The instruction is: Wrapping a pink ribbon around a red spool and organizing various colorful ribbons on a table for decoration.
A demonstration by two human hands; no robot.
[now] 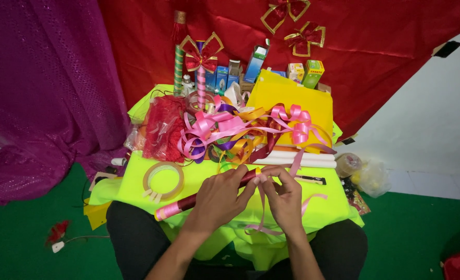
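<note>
While the left hand (217,199) grips the ribbon-wrapped dark red stick (199,198), slanting up rightward, the right hand (284,199) pinches thin pink ribbon (261,207) at its upper end.

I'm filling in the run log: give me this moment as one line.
left hand: grips dark red wrapped stick | right hand: pinches pink ribbon at stick's end | surface: neon yellow cloth | nearby: tape roll

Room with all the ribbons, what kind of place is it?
Probably a home craft corner for gift decorating: a pile of shiny curled ribbons, a clear tape roll on neon-yellow cloth, draped red fabric backdrop.
</note>
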